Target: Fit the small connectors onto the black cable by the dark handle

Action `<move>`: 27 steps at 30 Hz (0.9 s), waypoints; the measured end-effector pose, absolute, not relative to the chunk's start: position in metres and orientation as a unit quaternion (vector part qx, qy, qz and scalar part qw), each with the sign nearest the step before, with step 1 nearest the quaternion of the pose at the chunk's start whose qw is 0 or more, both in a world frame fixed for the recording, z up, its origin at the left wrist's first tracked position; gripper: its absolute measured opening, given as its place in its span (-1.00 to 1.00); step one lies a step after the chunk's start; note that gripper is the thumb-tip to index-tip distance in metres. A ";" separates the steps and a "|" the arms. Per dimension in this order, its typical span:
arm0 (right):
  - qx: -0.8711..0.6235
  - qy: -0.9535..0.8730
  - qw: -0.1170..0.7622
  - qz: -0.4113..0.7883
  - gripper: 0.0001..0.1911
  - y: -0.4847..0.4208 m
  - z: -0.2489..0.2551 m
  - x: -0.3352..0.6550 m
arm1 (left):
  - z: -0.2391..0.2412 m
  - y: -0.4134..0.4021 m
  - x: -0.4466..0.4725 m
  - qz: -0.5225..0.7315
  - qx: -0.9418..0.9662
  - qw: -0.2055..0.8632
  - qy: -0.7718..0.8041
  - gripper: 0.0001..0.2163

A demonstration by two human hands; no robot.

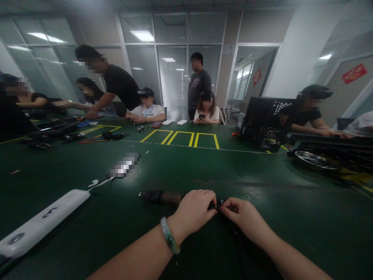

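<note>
Black connector pinched btwn L hand, R hand.

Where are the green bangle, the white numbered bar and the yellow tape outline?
Green bangle [169, 235]: head view, on the middle of the band.
White numbered bar [43, 221]: head view, on its top face.
Yellow tape outline [185, 132]: head view, on the middle box's top edge.

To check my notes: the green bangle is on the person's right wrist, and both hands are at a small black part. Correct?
No: the head view shows the green bangle on the left wrist; the left hand and right hand are at the small black part.
</note>
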State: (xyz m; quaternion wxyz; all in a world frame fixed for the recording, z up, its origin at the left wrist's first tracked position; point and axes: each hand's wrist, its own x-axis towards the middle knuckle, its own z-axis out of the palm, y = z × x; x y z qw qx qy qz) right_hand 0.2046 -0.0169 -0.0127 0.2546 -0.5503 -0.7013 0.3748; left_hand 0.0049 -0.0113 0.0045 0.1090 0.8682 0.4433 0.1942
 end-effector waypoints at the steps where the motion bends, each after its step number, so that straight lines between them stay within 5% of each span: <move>1: -0.551 -0.701 0.255 0.375 -0.76 -0.017 -0.012 0.205 | 0.005 -0.012 0.005 0.195 0.870 0.109 0.440 -0.84; 27: -0.536 -0.713 0.252 0.377 -0.79 -0.016 -0.011 0.204 | 0.003 -0.011 0.003 0.209 0.879 0.107 0.416 -0.90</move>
